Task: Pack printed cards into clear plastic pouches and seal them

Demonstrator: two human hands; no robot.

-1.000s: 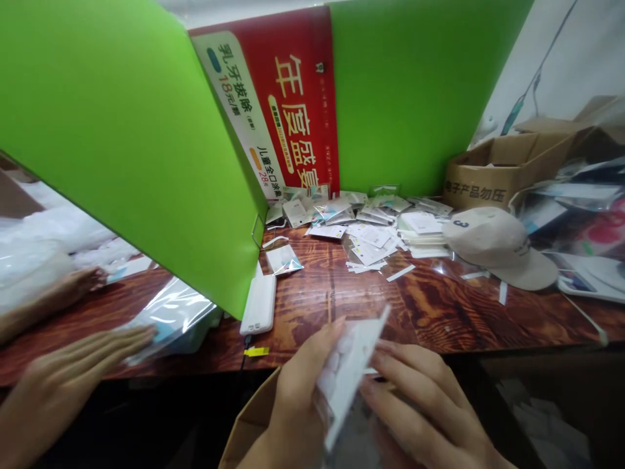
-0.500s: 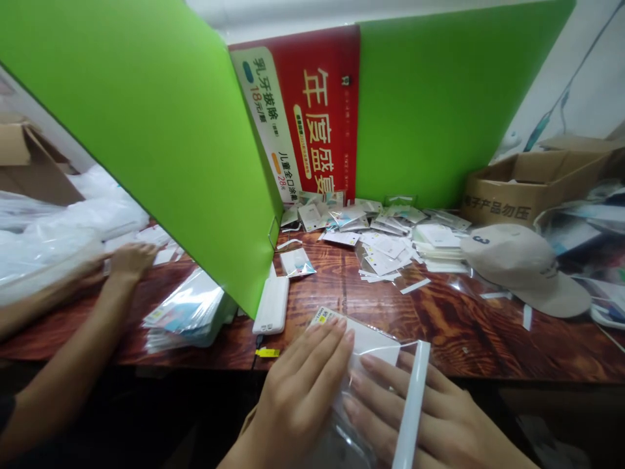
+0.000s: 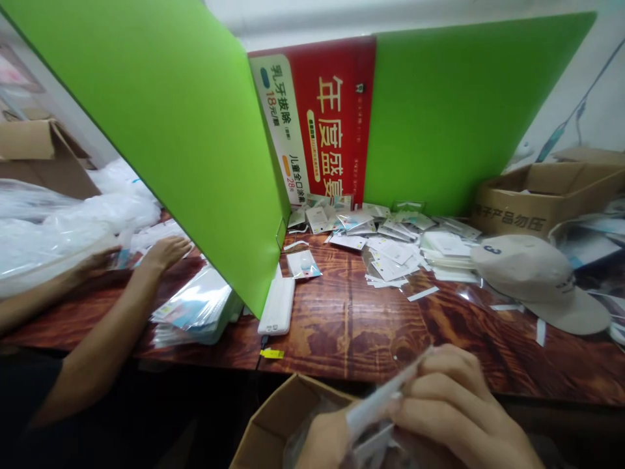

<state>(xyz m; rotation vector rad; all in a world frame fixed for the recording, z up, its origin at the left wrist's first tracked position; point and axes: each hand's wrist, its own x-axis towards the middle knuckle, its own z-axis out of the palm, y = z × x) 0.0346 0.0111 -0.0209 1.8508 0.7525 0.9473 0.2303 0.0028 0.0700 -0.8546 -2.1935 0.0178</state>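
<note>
A clear plastic bag with a whitish strip along its edge slants between my two hands, low in the view over the box. My right hand pinches its upper end with bent fingers. At the lower end my left hand is closed on the bag, blurred and partly cut off by the bottom edge. An open cardboard box sits below the table edge, under my hands, with clear plastic and white pieces inside. Whether the card is in the bag cannot be made out.
Packed cards lie heaped along the green partition. A cap and a carton stand right. On the left are a white power bank, a stack of bagged cards and a co-worker's arms.
Both hands have moved down towards the box, from lying flat on the bagged card to gripping the bag, now tilted edge-on. The box has come into view. The co-worker's hand has shifted right.
</note>
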